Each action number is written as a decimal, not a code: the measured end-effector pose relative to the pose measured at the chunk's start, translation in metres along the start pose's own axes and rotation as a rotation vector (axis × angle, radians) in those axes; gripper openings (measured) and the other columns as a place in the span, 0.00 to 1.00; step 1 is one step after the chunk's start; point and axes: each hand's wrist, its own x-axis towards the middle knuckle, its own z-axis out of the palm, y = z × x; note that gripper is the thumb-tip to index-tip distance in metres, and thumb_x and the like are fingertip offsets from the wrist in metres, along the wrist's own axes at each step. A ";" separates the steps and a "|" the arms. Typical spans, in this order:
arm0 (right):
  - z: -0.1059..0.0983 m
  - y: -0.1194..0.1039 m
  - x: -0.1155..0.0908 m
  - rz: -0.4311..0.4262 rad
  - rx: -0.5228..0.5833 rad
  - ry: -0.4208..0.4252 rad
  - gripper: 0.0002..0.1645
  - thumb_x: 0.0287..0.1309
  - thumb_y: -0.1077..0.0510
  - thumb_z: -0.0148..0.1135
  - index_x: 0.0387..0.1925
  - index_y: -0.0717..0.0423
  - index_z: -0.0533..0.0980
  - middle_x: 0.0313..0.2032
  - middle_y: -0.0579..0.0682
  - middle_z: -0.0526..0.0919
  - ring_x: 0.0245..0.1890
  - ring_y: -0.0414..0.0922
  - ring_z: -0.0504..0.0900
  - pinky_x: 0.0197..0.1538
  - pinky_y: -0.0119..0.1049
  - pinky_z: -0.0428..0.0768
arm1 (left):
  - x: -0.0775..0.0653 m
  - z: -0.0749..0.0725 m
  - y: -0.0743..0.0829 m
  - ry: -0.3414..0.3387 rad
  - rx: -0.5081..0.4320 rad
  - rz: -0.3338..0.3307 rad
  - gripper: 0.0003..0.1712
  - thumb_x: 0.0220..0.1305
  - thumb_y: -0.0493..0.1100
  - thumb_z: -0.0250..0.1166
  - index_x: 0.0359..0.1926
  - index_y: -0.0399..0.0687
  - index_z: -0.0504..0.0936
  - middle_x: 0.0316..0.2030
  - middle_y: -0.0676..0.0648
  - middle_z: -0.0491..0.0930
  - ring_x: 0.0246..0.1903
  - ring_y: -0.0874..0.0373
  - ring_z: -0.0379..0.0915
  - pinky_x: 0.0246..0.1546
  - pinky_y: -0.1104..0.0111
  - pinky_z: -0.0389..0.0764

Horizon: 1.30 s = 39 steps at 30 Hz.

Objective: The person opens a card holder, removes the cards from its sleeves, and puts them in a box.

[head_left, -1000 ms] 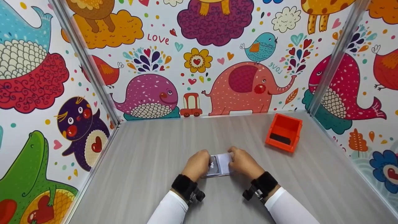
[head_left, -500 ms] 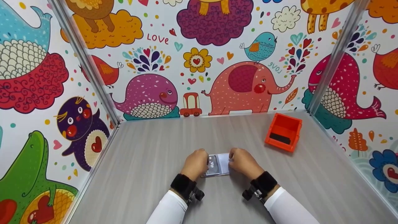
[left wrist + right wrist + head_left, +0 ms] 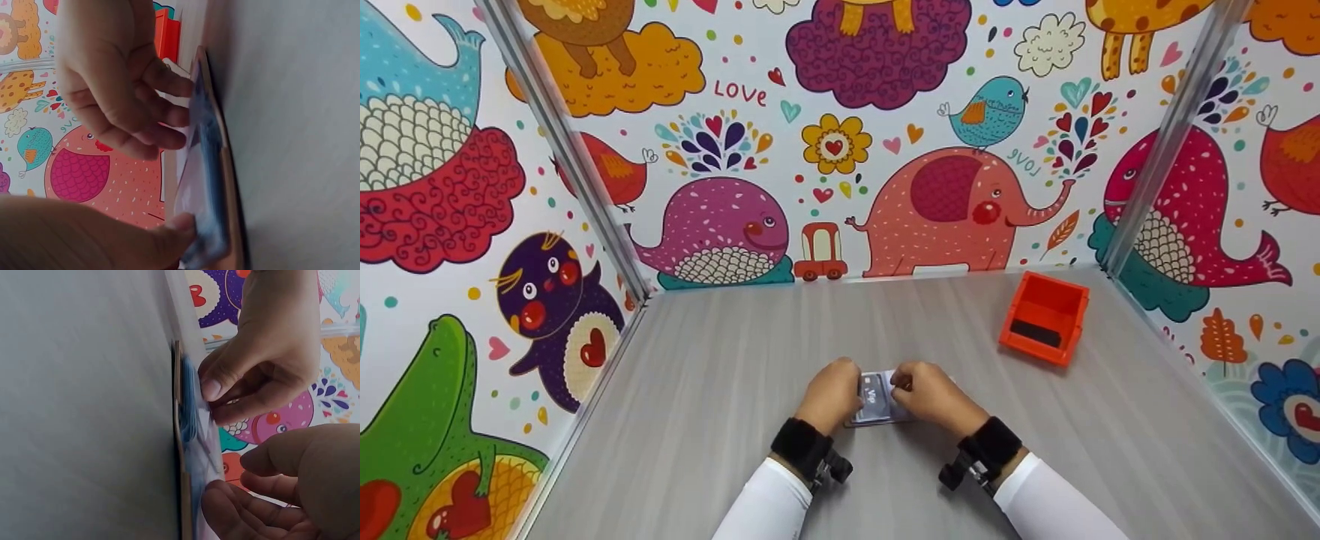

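An opened card holder (image 3: 894, 412) with clear sleeves and a brown cover lies flat on the table between both hands. A dark grey card (image 3: 873, 399) marked "Vip" shows in its left half. My left hand (image 3: 831, 394) pinches the holder's left side; in the left wrist view the thumb presses on a clear sleeve. My right hand (image 3: 936, 394) is over the right half, fingertips touching the sleeves near the middle. In the right wrist view, the thumb and index finger of the right hand (image 3: 281, 486) are apart. Stacked sleeves (image 3: 191, 399) stand slightly raised off the cover.
An orange-red bin (image 3: 1044, 319) with a black patch at its front stands at the back right of the grey table (image 3: 735, 337). Printed cartoon panels (image 3: 840, 202) wall the table at the back and both sides. Black straps with small cameras circle both wrists.
My right hand has shifted left from the holder's right edge to its middle, its thumb and finger now parted. My left hand has moved slightly left, uncovering more of the card.
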 end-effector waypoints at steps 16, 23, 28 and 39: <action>0.001 0.017 0.003 0.222 0.273 -0.050 0.14 0.64 0.67 0.68 0.47 0.70 0.89 0.34 0.54 0.93 0.26 0.40 0.87 0.30 0.29 0.82 | -0.013 -0.029 0.032 -0.040 0.070 -0.054 0.15 0.55 0.39 0.88 0.31 0.43 0.87 0.33 0.45 0.87 0.34 0.50 0.84 0.44 0.52 0.88; 0.002 0.017 0.003 0.241 0.315 -0.034 0.15 0.66 0.66 0.68 0.50 0.72 0.89 0.37 0.58 0.94 0.28 0.40 0.88 0.33 0.30 0.86 | -0.012 -0.025 0.033 -0.032 0.035 -0.020 0.12 0.59 0.40 0.86 0.37 0.42 0.91 0.34 0.47 0.88 0.35 0.53 0.83 0.43 0.54 0.88; 0.002 0.017 0.004 0.253 0.337 -0.025 0.15 0.66 0.66 0.69 0.50 0.72 0.89 0.35 0.54 0.94 0.26 0.39 0.87 0.31 0.29 0.85 | -0.011 -0.023 0.034 -0.025 0.063 -0.001 0.11 0.60 0.41 0.86 0.38 0.43 0.92 0.35 0.47 0.89 0.38 0.51 0.86 0.44 0.54 0.88; 0.004 0.018 0.004 0.308 0.366 -0.039 0.16 0.60 0.68 0.73 0.49 0.72 0.89 0.28 0.53 0.92 0.22 0.38 0.87 0.29 0.30 0.87 | -0.013 -0.019 0.034 -0.017 0.129 0.034 0.10 0.60 0.43 0.87 0.38 0.45 0.94 0.36 0.48 0.88 0.40 0.49 0.89 0.42 0.55 0.89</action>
